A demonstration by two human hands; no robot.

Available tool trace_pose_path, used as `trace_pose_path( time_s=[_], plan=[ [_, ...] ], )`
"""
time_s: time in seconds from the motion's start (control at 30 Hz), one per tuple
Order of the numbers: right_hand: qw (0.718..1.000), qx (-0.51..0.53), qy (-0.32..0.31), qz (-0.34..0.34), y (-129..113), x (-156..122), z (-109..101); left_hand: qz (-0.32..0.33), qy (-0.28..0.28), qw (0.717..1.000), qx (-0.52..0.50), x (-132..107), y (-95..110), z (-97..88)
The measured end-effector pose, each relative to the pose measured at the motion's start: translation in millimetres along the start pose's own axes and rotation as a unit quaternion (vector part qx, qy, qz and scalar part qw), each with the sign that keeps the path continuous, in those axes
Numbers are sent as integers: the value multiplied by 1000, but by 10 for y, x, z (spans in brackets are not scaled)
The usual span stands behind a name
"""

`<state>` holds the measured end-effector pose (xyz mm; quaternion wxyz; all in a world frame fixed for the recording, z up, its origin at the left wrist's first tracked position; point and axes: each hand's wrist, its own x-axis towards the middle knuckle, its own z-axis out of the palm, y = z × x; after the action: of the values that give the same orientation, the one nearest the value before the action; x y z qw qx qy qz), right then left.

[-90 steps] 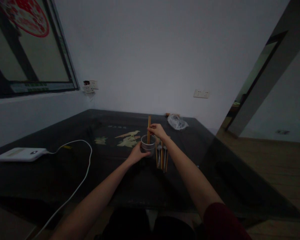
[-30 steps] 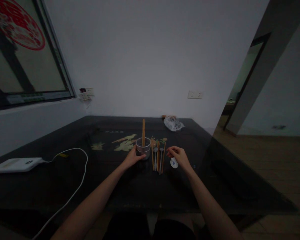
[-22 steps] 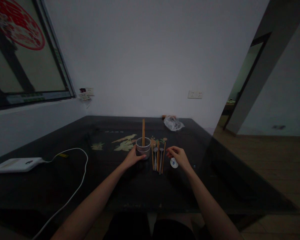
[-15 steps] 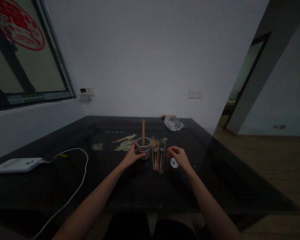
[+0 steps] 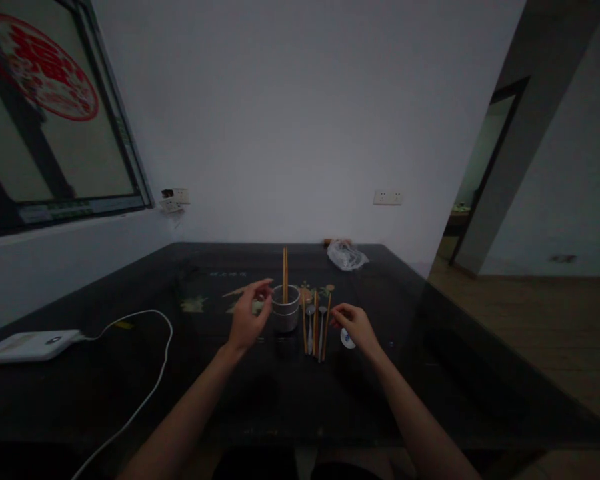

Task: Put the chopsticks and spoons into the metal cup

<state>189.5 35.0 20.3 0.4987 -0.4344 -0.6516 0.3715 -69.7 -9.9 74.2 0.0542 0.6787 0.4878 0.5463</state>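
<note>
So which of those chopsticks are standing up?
The pair in the metal cup, beside the left hand. The other chopsticks lie flat on the table between cup and right hand.

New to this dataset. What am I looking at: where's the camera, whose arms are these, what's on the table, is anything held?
There is no machine here. A person works with two bare hands, and the single camera sits on their head, looking forward and down, so the arms enter from the bottom. On the dark table stands a small metal cup with upright chopsticks in it. Loose chopsticks and spoons lie just right of it. The left hand hovers open beside the cup, not gripping it. The right hand rests over a small white item; whether its fingers grip it is unclear. Farther off are a plastic bag and a white device with a cable.
</note>
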Motion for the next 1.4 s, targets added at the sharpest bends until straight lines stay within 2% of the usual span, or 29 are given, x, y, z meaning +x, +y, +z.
trace_pose_path(
  time_s=[0.07,0.1,0.17,0.2,0.23,0.3,0.47,0.57,0.8,1.03,1.23,1.4],
  plan=[
    [999,-34,-6,-14,12,-4,12,-2,-123,992,30,-40,208,80],
    [998,-51,-9,-19,16,-7,16,-9,-201,978,62,-56,292,150],
    [996,-89,-15,-26,23,-14,22,-25,-347,924,158,-81,399,327],
    [993,-109,-17,-31,25,-19,24,-33,-394,894,211,-91,422,422],
    [991,-129,-18,-36,26,-24,27,-40,-418,870,258,-101,426,513],
    [985,-162,-21,-45,23,-34,33,-55,-416,848,324,-122,391,668],
    [972,-232,-36,-35,-10,-61,53,-90,-375,852,355,-195,240,836],
    [959,-281,-47,-17,-40,-83,67,-110,-366,852,357,-241,202,854],
    [920,-386,-66,23,-144,-165,107,-114,-375,849,355,-279,210,894],
    [920,-385,-62,25,-169,-163,85,-115,-379,848,354,-270,160,881],
    [917,-394,-63,23,-170,-163,92,-83,-377,848,364,-278,97,886],
    [919,-389,-63,23,-154,-164,93,-91,-374,847,368,-272,94,905]
  ],
)
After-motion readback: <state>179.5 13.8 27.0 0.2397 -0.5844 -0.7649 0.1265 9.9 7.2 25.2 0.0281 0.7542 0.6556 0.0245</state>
